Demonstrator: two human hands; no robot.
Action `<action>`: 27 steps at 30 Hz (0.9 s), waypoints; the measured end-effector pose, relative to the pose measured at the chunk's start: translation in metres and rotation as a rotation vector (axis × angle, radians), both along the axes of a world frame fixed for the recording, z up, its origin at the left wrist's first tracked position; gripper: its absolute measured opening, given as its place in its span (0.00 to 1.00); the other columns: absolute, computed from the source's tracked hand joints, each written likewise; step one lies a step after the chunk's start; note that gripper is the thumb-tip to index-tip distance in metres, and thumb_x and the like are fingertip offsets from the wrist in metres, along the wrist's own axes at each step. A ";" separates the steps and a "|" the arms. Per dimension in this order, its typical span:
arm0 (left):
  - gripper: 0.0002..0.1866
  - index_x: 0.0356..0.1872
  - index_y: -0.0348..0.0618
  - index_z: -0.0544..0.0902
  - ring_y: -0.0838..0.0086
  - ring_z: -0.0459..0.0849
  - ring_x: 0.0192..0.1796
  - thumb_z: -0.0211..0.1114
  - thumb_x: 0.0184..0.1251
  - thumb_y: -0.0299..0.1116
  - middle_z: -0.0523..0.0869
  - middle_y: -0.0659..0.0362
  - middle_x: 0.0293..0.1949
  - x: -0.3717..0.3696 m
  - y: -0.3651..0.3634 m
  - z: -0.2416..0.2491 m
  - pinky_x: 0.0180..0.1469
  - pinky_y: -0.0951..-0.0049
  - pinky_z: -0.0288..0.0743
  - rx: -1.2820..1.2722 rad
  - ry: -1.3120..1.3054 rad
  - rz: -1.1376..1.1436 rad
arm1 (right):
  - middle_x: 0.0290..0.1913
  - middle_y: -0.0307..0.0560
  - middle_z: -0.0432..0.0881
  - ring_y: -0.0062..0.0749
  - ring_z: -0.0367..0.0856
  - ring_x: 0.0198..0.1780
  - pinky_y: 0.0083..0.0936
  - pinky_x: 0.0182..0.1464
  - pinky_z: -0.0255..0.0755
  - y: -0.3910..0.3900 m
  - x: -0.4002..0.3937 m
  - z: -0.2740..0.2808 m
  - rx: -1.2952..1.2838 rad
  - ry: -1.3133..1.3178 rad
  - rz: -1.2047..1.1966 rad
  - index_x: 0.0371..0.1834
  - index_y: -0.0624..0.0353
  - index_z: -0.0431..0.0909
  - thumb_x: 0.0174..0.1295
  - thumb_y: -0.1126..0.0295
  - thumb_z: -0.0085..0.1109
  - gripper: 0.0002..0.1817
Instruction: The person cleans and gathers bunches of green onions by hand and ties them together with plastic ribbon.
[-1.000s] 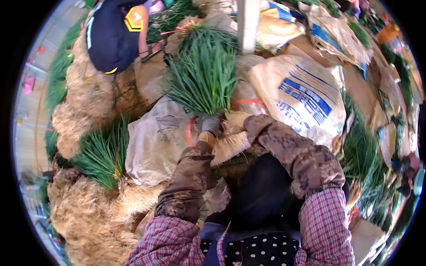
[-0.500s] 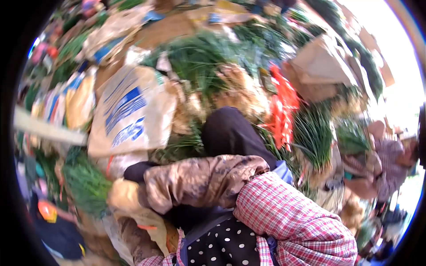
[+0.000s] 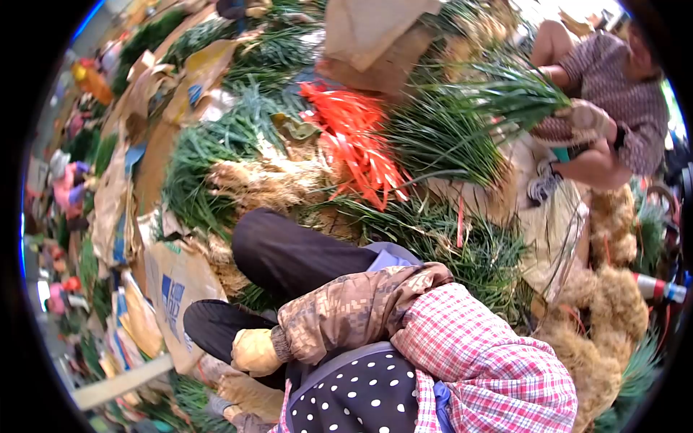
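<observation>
Across brown floor (image 3: 160, 155) — sacks (image 3: 173, 292), green bundles (image 3: 190, 395); right hand (image 3: 255, 352) part-curled, left hand (image 3: 216, 404) mostly hidden — grips unclear.

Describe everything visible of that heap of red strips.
The red strips are long, thin and shiny, apparently plastic, lying loose in a tangled heap whose ends fan out. They lie between pale roots on one side and green leaves on the other, touching both, with a brown sheet just beyond. No hand is on them.
</observation>
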State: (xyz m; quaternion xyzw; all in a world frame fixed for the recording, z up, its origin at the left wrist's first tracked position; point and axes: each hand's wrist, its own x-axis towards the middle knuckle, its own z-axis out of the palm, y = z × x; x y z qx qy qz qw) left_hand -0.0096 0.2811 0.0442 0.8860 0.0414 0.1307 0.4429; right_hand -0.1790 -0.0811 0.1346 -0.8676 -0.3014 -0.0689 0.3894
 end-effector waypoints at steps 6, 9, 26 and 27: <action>0.18 0.49 0.32 0.78 0.69 0.83 0.45 0.63 0.65 0.37 0.82 0.54 0.44 0.028 -0.024 -0.010 0.42 0.65 0.77 -0.074 0.048 -0.120 | 0.33 0.50 0.81 0.45 0.81 0.39 0.39 0.43 0.73 -0.072 -0.037 0.026 0.168 -0.059 -0.207 0.38 0.60 0.77 0.51 0.61 0.63 0.16; 0.20 0.51 0.31 0.77 0.69 0.82 0.47 0.63 0.66 0.37 0.82 0.54 0.46 0.040 -0.060 0.000 0.43 0.65 0.77 -0.144 0.024 -0.180 | 0.39 0.52 0.81 0.46 0.80 0.43 0.38 0.47 0.73 -0.082 -0.047 0.031 0.236 -0.109 -0.293 0.50 0.61 0.77 0.55 0.63 0.60 0.20; 0.24 0.56 0.31 0.75 0.77 0.78 0.46 0.69 0.61 0.30 0.81 0.57 0.47 0.219 -0.268 0.083 0.51 0.78 0.73 -0.353 -0.117 -0.651 | 0.51 0.56 0.81 0.39 0.81 0.52 0.27 0.53 0.73 -0.158 -0.171 0.053 0.399 -0.373 -1.319 0.57 0.63 0.74 0.61 0.81 0.54 0.19; 0.23 0.55 0.32 0.76 0.78 0.78 0.45 0.69 0.61 0.30 0.82 0.57 0.46 0.223 -0.292 0.085 0.49 0.79 0.73 -0.393 -0.102 -0.700 | 0.50 0.53 0.82 0.35 0.81 0.52 0.25 0.53 0.73 -0.166 -0.178 0.035 0.467 -0.383 -1.384 0.58 0.63 0.74 0.64 0.78 0.54 0.18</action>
